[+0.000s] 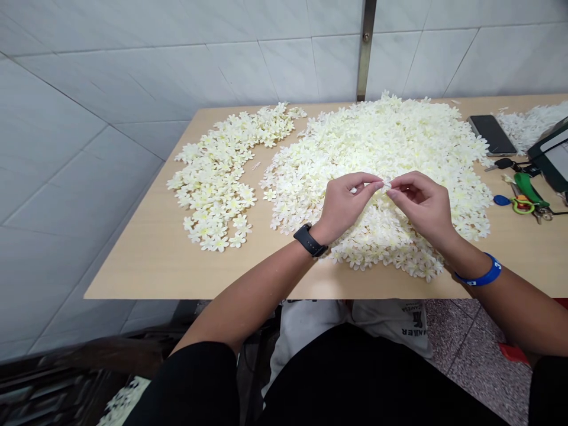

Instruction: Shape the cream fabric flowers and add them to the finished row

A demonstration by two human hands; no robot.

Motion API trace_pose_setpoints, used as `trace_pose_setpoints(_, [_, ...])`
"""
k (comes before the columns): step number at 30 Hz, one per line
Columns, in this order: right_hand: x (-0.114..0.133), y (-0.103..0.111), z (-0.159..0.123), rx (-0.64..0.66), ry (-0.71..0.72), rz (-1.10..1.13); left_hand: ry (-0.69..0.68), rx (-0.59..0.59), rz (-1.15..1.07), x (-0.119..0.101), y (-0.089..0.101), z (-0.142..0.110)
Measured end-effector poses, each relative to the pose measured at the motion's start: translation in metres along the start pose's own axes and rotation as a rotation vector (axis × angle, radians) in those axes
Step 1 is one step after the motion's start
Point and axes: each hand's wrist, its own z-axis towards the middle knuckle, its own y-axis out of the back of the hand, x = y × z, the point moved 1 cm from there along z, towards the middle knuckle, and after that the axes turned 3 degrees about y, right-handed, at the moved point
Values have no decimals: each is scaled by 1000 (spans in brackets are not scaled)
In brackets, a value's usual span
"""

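My left hand (349, 200) and my right hand (422, 204) meet over a big heap of white artificial flowers (381, 133) with pale yellow centres. Between the fingertips of both hands is a small white artificial flower (386, 184), pinched from either side and partly covered by the fingers. Thumb and forefinger are pressed together on each hand. A bit of white also shows behind my left fingers. To the left of the heap lies a curved band of similar flowers (217, 183), spread on the wooden table (146, 260).
Along the right stand a dark phone (491, 135), a pile of white bits (532, 127), a dark green box (552, 157) and keys with a green strap (527, 189). A tiled wall (284, 65) with a metal strip (366, 53) borders the back edge. More flowers (124, 402) lie below at left.
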Motion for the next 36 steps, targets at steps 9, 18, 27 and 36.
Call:
trace_pose_setpoints(9, [-1,0,-1,-28,-67,6,-31,29,10,3,-3,-2])
trace_pose_setpoints(18, [-5,3,0,-65,-130,-38,1,7,68,4,0,0])
trace_pose_setpoints(27, [-7,6,3,-208,-36,-92,29,-17,53,3,3,2])
trace_pose_setpoints(36, [-3,1,-1,-32,-49,-48,-40,52,74,2,1,2])
